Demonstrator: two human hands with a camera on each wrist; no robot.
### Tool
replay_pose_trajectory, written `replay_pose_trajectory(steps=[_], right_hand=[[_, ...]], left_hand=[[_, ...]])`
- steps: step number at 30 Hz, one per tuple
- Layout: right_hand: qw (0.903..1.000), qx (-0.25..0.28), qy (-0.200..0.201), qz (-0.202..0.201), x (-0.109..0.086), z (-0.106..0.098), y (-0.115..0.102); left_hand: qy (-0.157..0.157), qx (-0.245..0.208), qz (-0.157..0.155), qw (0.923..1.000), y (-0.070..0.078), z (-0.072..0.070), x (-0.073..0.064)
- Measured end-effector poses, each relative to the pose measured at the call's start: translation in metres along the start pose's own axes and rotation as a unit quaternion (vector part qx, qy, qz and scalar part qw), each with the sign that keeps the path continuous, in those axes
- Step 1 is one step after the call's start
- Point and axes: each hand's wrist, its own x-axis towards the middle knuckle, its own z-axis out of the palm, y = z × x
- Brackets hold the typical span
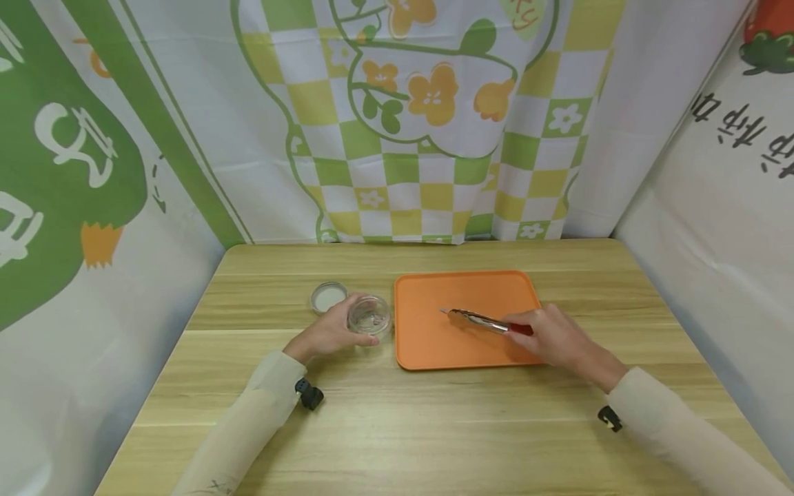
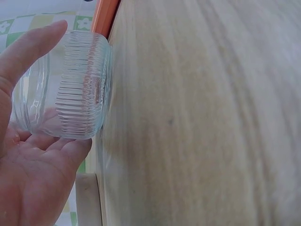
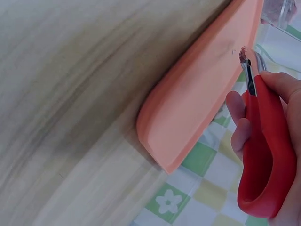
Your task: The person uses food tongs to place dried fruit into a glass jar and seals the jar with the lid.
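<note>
My left hand (image 1: 335,325) holds a clear ribbed glass jar (image 1: 370,315) around its side, thumb near and fingers far. The jar stands upright on the table beside the tray's left edge, with a few small bits at its bottom. Its ribbed wall (image 2: 77,89) shows between thumb and fingers in the left wrist view. My right hand (image 1: 555,335) grips red-handled metal tongs (image 1: 480,320) over the orange tray (image 1: 428,348), tips pointing left toward the jar. In the right wrist view, a small reddish-brown piece (image 3: 243,52) shows at the tips of the tongs.
A round lid (image 1: 329,297) with a metal-looking rim lies left of the jar, behind my left hand. The wooden table (image 1: 384,427) meets a patterned curtain (image 1: 422,172) at the back, with printed cloth on both sides.
</note>
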Motion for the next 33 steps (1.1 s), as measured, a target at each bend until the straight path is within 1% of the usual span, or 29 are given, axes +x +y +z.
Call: replay_pose_trajectory(steps=[6,14,22,27,33], right_hand=[[0.9997,0.021,0.010,-0.001,0.004,-0.010,0.000],[0.9996,0.026,0.011,0.002,0.012,-0.026,-0.006],[0.9989,0.010,0.033,-0.031,0.027,-0.043,-0.015],[0.9985,-0.009,0.032,-0.045,0.038,-0.050,-0.024],[0.9983,-0.013,0.028,-0.049,0.052,-0.057,-0.037]], left_hand=[[-0.002,-0.001,-0.002,1.0000,0.000,-0.001,-0.001],[-0.005,0.003,-0.004,1.0000,0.001,-0.001,-0.001],[-0.006,0.010,-0.004,0.9999,0.001,-0.001,-0.002],[-0.008,0.013,-0.006,0.9999,0.001,-0.001,-0.002],[-0.007,0.013,-0.009,0.9998,0.001,-0.001,-0.001]])
